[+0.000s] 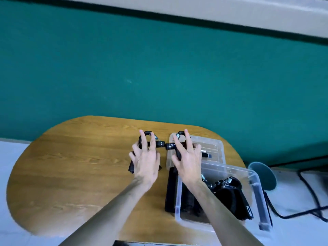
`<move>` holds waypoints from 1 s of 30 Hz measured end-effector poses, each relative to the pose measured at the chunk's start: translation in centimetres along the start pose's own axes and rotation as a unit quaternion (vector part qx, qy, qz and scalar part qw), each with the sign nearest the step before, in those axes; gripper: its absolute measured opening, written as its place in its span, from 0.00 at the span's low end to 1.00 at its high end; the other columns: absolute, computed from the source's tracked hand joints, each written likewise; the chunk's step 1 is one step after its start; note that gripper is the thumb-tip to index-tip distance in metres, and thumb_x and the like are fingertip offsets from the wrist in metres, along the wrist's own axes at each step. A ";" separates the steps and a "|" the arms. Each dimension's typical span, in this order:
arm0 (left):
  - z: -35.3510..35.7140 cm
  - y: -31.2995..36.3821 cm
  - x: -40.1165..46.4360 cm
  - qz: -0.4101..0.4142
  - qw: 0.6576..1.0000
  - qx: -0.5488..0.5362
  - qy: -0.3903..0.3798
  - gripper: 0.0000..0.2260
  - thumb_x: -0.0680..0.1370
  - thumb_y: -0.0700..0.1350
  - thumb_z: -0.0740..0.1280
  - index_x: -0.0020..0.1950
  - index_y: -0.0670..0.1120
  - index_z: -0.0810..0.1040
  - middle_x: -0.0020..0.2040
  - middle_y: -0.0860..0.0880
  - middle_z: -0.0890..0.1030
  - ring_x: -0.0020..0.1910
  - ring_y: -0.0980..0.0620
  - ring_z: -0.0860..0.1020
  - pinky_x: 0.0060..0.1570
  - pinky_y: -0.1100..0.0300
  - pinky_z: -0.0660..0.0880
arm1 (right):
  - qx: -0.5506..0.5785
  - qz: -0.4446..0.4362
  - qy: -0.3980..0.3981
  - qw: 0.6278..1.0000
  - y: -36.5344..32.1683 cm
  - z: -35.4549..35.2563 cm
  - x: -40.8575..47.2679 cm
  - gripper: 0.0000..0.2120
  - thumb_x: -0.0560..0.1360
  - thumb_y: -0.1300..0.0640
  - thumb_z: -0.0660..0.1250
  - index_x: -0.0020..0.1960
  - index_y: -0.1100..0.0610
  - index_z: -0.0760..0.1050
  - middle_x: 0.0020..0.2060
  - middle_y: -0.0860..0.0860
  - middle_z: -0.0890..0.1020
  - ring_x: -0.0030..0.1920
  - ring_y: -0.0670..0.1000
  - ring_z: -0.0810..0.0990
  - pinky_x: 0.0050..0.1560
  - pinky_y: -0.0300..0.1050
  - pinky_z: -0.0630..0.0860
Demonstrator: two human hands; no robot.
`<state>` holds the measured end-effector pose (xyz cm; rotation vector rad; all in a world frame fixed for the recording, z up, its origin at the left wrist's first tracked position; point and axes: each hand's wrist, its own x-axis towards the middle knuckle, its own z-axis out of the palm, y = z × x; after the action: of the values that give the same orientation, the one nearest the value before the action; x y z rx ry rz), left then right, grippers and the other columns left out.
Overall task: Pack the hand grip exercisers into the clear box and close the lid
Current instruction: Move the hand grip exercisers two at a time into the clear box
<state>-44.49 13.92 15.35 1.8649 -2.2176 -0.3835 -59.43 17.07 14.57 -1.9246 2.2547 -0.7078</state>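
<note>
Hands: two, a left hand and a right hand, each over one exerciser.

Hand grip exercisers outside the box: two, a left exerciser and a right exerciser, their black knobs nearly end to end.

Hand grip exercisers in the box: at least one; the dark mass there cannot be counted more closely.

Clear box: one.

Clear lid: one, lying flat beyond the box.

Black flat object beside the box: one.

Wooden desk: one.

Black cables at right: at least two.

Round teal object at right: one.
</note>
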 end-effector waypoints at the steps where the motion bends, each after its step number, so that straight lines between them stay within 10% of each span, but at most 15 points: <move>1: 0.2 1.1 -0.3 0.004 1.000 0.001 -0.002 0.29 0.85 0.49 0.55 0.83 0.50 0.45 0.82 0.42 0.38 0.69 0.39 0.60 0.61 0.45 0.66 | 0.006 0.003 0.005 1.000 0.9 -0.7 -0.5 0.33 0.75 0.56 0.67 0.77 0.42 0.63 0.81 0.49 0.54 0.48 0.53 0.60 0.50 0.53 0.72; 30: 14.3 16.1 -8.6 0.068 0.987 0.066 -0.133 0.28 0.84 0.48 0.57 0.82 0.50 0.49 0.83 0.41 0.42 0.68 0.38 0.63 0.59 0.45 0.66 | -0.042 0.218 -0.052 0.974 19.5 -3.6 -12.7 0.34 0.74 0.53 0.68 0.78 0.52 0.63 0.80 0.48 0.58 0.52 0.60 0.70 0.45 0.54 0.77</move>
<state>-62.73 25.81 7.26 1.8028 -2.5871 -0.4969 -75.96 32.07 7.14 -1.3750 2.5431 -0.4459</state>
